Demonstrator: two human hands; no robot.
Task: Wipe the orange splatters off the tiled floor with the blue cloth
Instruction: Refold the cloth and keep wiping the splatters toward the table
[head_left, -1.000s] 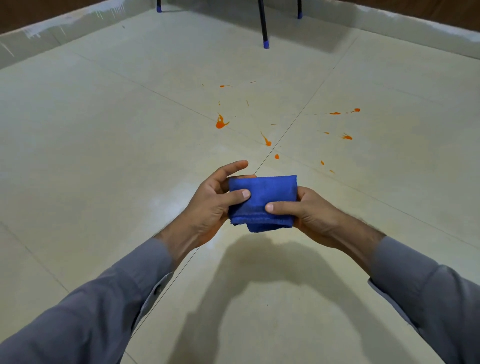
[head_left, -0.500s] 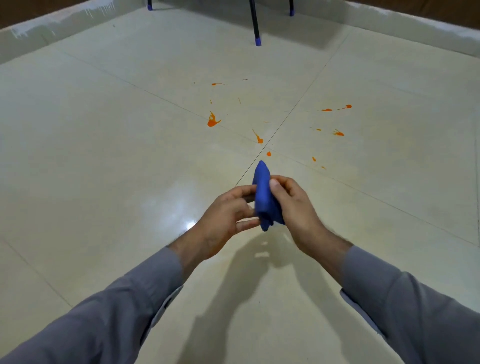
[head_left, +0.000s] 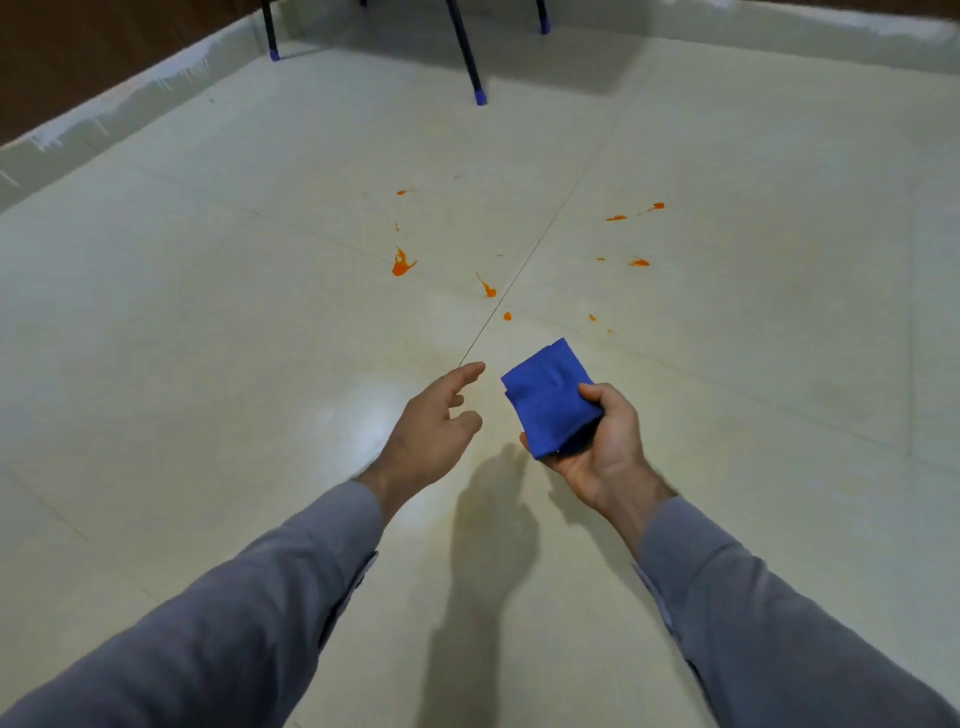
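Blue cloth (head_left: 548, 397) sits folded in the right hand (head_left: 597, 441) grip, just short of the orange splatters (head_left: 402, 262), left hand (head_left: 434, 421) slack and empty; wiping seems not begun, so next lower it onto them

Ahead of your fingers (head_left: 470, 370) the tiled floor (head_left: 218, 332) lies open up to the orange splatters (head_left: 401, 264), nothing standing between. Well beyond them, dark chair legs (head_left: 470, 62) and the low wall edge (head_left: 119, 98) close off the far side.
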